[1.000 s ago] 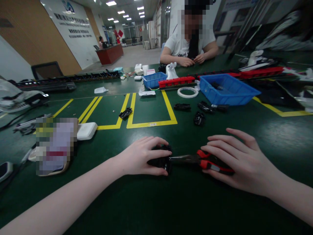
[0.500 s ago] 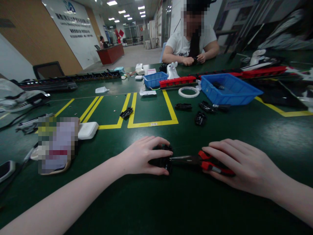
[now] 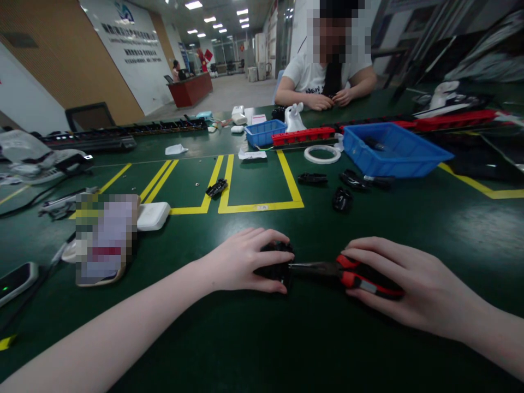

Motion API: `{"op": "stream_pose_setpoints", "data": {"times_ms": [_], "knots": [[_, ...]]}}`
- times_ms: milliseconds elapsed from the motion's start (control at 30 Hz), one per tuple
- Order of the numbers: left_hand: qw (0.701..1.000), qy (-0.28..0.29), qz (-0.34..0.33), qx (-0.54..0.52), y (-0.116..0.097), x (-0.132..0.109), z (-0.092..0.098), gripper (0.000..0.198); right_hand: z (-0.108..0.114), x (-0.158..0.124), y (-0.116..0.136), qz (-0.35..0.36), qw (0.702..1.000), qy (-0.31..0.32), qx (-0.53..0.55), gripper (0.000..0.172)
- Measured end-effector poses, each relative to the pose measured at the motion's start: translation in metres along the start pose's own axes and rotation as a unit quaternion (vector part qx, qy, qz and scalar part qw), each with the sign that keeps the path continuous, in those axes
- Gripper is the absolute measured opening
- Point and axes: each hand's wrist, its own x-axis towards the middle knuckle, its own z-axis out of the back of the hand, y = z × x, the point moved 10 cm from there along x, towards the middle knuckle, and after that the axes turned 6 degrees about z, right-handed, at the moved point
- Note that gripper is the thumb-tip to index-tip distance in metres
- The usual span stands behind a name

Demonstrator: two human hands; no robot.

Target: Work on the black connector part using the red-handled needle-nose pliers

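Note:
My left hand (image 3: 249,262) is closed around a small black plastic part (image 3: 272,263) on the green table, with much of it hidden under the fingers. Red-and-black needle-nose pliers (image 3: 347,272) lie in the grip of my right hand (image 3: 401,278). Their slim jaws point left and meet the near right side of the black part. Whether the tips pinch anything there is too small to make out. Several other black parts, one of them a rounded piece (image 3: 342,200), rest on the table beyond my hands.
Ahead on the right stands a blue bin (image 3: 395,164), with a roll of white tape (image 3: 322,154) beside it and a smaller blue bin (image 3: 266,132) farther left. To my left lie a phone (image 3: 110,240) and a white case (image 3: 153,216). Across the table sits a person (image 3: 327,82).
The whole view has shifted slightly, so things appear a little farther right. My hands keep the same holds, and the pliers still touch the black part. The handles look slightly more spread.

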Motion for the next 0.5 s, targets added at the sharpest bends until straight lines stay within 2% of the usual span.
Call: {"op": "stream_pose_setpoints", "data": {"times_ms": [100, 500], "knots": [[1.000, -0.002, -0.009, 0.005, -0.0013, 0.0002, 0.0006, 0.051, -0.0028, -0.0010, -0.0037, -0.015, 1.000, 0.007, 0.016, 0.032], [1.000, -0.005, -0.013, 0.006, 0.0007, 0.0003, -0.0001, 0.052, -0.0040, 0.0027, -0.0014, 0.016, 1.000, 0.009, 0.004, 0.032]]}}
